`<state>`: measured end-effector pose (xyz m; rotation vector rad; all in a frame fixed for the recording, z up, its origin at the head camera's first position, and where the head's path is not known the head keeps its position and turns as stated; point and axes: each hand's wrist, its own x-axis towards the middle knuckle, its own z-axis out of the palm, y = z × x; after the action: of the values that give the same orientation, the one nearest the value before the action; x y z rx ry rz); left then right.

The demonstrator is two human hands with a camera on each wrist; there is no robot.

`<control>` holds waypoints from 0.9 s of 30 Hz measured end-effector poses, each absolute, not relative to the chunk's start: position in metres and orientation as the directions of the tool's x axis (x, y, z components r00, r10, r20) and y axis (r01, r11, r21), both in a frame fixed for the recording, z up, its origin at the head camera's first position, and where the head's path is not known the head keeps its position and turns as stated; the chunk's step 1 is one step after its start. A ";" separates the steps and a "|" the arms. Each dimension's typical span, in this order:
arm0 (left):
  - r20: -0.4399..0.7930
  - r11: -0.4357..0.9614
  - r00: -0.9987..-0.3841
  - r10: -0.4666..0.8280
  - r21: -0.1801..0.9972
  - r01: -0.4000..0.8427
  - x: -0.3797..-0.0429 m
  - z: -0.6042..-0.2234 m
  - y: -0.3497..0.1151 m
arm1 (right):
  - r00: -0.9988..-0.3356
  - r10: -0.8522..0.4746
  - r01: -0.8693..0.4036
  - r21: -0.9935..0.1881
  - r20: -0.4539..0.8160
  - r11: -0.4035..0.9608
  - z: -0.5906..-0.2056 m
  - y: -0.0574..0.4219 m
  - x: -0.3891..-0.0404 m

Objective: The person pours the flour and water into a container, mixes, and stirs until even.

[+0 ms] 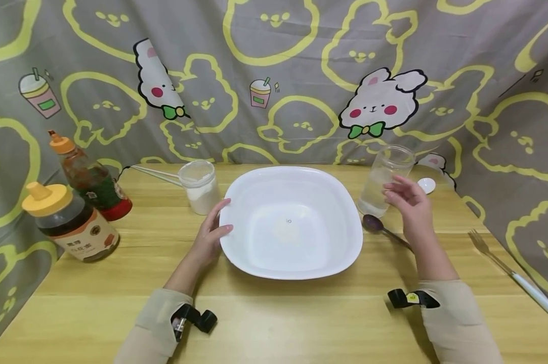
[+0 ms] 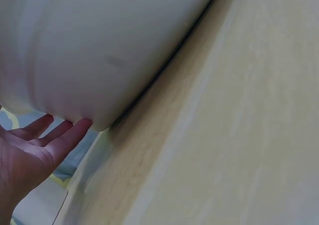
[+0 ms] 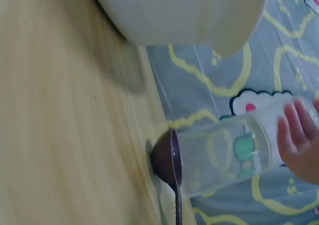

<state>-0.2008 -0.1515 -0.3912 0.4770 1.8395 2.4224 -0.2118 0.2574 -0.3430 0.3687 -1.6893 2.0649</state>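
Note:
A white plastic basin [image 1: 264, 268] sits in the middle of the wooden table, with a faint pale patch on its bottom. At its left side my left hand [image 1: 208, 235] holds the rim; the left wrist view shows fingers [image 2: 72, 135] against the outer wall. To the right stands a tall clear jar [image 1: 375, 189] of clear liquid. My right hand [image 1: 410, 205] is beside that jar, fingers loosely bent and holding nothing; whether they touch the glass I cannot tell. A dark ladle-shaped spoon [image 1: 373, 223] lies below the jar, its handle passing behind my right forearm.
At left are a honey bottle [image 1: 84, 235] with a yellow cap and a red sauce bottle [image 1: 93, 182]. A jar of white powder [image 1: 203, 194] stands behind my left hand, near chopsticks [image 1: 157, 174]. Rightward lie a small white spoon [image 1: 426, 185] and a fork [image 1: 501, 263]. A patterned curtain [image 1: 301, 136] hangs behind.

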 end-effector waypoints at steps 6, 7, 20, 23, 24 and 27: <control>0.190 -0.298 -0.953 0.235 0.947 0.115 -0.201 -0.392 -0.151 | -0.796 0.499 -0.322 -0.938 0.343 0.131 -0.346 0.267 -0.225; 0.188 -0.299 -0.954 0.234 0.947 0.113 -0.201 -0.392 -0.151 | -0.814 0.483 -0.270 -0.947 0.322 0.176 -0.349 0.270 -0.229; 0.163 -0.275 -0.955 0.246 0.957 0.093 -0.201 -0.389 -0.153 | -0.879 0.388 -0.146 -0.932 0.276 0.332 -0.374 0.269 -0.268; 0.152 -0.264 -0.957 0.248 0.961 0.084 -0.201 -0.389 -0.153 | -0.870 0.419 -0.123 -0.936 0.261 0.329 -0.370 0.263 -0.271; 0.149 -0.259 -0.957 0.248 0.962 0.082 -0.201 -0.389 -0.154 | -0.868 0.427 -0.108 -0.935 0.255 0.339 -0.369 0.261 -0.271; 0.140 -0.252 -0.960 0.243 0.965 0.077 -0.201 -0.389 -0.154 | -0.856 0.456 -0.095 -0.941 0.245 0.326 -0.368 0.259 -0.275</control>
<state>-0.2015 -0.1538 -0.3895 0.3990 1.8520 2.3712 -0.2748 0.2588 -0.3682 -0.3174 -2.1252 1.5546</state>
